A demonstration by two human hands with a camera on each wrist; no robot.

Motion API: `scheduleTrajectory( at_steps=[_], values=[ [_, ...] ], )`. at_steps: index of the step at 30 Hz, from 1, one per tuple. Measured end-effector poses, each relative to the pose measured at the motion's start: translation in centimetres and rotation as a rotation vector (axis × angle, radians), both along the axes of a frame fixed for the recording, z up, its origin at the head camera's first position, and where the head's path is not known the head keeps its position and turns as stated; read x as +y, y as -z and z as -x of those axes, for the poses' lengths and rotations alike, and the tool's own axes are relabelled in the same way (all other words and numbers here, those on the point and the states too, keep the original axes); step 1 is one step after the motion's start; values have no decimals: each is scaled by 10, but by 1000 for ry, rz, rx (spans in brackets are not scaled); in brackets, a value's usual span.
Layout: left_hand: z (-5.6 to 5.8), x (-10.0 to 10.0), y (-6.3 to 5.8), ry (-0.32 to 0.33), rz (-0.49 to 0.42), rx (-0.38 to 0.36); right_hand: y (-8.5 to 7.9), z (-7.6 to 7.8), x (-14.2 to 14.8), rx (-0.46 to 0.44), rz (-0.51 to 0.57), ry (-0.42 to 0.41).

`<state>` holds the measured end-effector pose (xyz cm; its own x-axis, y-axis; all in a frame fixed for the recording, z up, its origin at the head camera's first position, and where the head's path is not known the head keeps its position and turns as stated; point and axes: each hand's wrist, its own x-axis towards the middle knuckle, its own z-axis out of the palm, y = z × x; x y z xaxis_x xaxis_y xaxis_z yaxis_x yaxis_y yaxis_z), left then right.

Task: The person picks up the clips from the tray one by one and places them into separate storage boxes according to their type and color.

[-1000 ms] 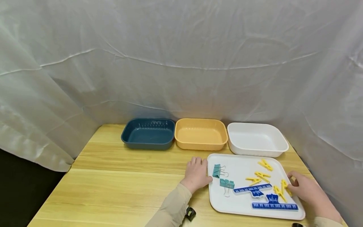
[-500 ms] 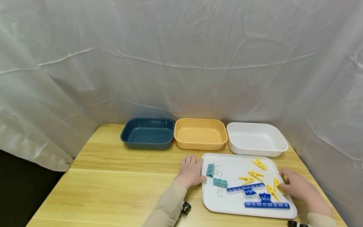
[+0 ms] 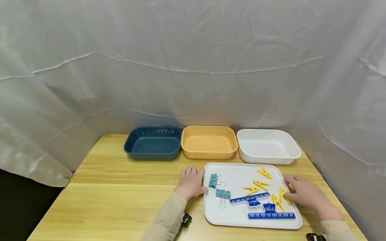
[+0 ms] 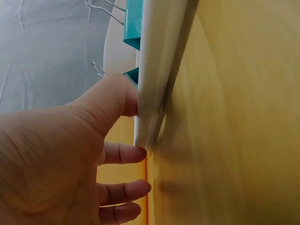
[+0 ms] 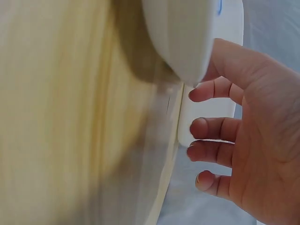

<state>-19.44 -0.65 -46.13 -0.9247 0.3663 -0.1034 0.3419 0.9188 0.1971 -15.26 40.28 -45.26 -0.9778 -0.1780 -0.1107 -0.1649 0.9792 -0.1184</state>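
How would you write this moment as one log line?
left hand: holds white tray, left edge; right hand: holds right edge; on tray: teal binder clips, yellow clothespins, blue piano-keyboard clips

White round-cornered tray (image 3: 236, 177), face up beside the white bin (image 3: 265, 160), loose coloured clips (image 3: 223, 193) inside.

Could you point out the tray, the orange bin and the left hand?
Tray (image 3: 236, 175), head view: bare surface.
Orange bin (image 3: 209, 155), head view: front wall.
Left hand (image 3: 191, 184), head view: back of the hand.
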Motion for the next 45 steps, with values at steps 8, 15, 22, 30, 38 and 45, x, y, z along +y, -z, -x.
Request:
scheduleTrajectory(
  at_steps=[8,15,22,30,38,45],
  values=[
    [1,-21,-1,20,22,0,6,3,-15,138,-40,-63],
    [2,-36,-2,33,22,8,7,3,-28,156,-59,-72],
    [4,-50,0,49,24,13,5,4,-44,152,-67,-63],
    [6,-62,-1,43,28,1,1,6,-58,132,-49,-57],
    [7,-71,-1,27,4,11,-2,9,-67,136,-53,-68],
    [4,-82,-2,15,-9,47,-2,11,-80,143,-74,-82]
  ],
)
